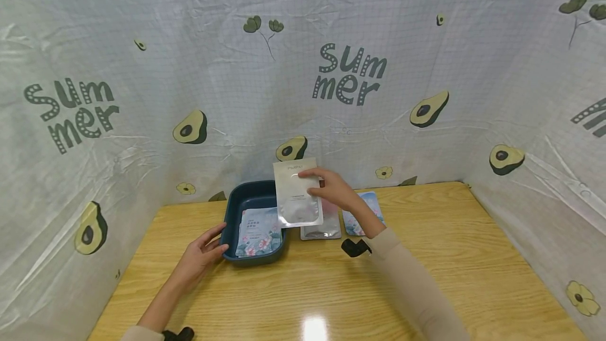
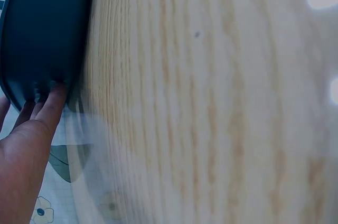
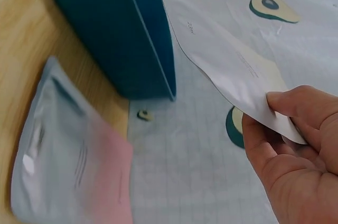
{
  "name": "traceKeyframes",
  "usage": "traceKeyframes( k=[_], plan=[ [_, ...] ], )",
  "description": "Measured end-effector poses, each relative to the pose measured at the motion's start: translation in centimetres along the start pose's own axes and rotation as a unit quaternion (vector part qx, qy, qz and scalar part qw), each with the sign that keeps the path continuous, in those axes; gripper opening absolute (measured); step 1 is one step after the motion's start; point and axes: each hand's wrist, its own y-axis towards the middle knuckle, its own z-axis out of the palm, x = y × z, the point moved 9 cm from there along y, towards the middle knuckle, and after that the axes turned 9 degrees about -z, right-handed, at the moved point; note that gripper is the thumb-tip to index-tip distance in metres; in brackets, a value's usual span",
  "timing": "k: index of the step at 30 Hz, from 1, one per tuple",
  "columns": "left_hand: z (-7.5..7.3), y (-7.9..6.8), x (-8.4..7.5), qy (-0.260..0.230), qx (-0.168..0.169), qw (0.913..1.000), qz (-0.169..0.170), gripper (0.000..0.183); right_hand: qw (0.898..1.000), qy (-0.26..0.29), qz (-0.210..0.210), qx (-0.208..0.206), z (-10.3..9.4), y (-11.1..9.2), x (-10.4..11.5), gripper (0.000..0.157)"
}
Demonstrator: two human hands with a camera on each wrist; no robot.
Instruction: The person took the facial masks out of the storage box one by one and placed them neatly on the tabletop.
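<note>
White packet, long axis slanted, branded end uppermost

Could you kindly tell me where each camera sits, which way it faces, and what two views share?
Head: on the person's head, facing forward and down at the bin, held sachet, table and sheet; left grip, right grip and forearms show.
Left wrist: on that wrist, facing the bin's outside and the table; the left grip shows.
Right wrist: on that wrist, facing the held sachet, bin and pink-silver sachet; the right grip shows.
Shared: the head and right wrist views both show the held sachet.
</note>
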Motion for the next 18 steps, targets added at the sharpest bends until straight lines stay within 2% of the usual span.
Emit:
traceKeyframes(
  k=[8,18],
  plan=[
    [0.0,0.0,0.2,0.004,-0.006,0.9999,-0.013,0.069,1.0,-0.004,0.017,-0.004,-2.6,-2.8,-1.3,0.043],
    [-0.2,0.0,0.2,0.015,-0.017,0.9997,-0.012,0.07,0.999,0.006,0.046,-0.023,-6.1,-6.5,-2.7,0.044]
  ],
)
